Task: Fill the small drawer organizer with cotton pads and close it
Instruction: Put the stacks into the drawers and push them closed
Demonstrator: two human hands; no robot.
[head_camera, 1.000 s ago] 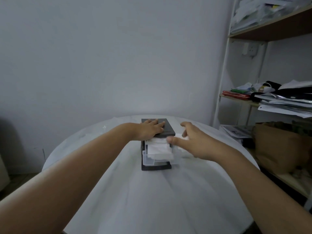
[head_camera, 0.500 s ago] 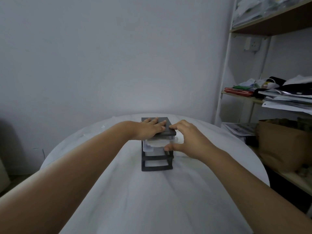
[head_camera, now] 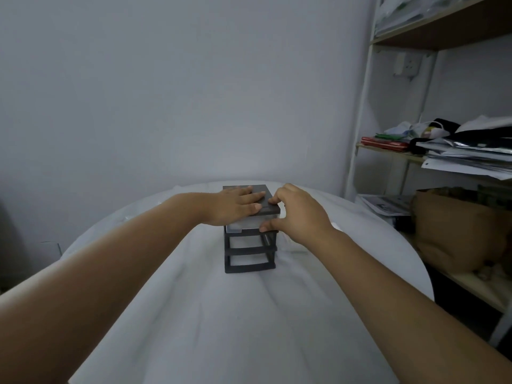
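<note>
White worktop (head_camera: 221, 314): left hand (head_camera: 232, 206) spread flat on organizer (head_camera: 249, 263); right hand (head_camera: 299, 214), 3 o'clock, pinches drawer (head_camera: 243, 225) front, probably light, slippery plastic.

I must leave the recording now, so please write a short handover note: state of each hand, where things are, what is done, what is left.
Left hand flat, pressing on top of the organizer.
Right hand pinches its front corner: fingers on top, thumb on the front of the top drawer.
The organizer stands on the table.
Done: top drawer looks pushed in; cotton pads are not visible.
Left: confirm it is flush, let go.
</note>
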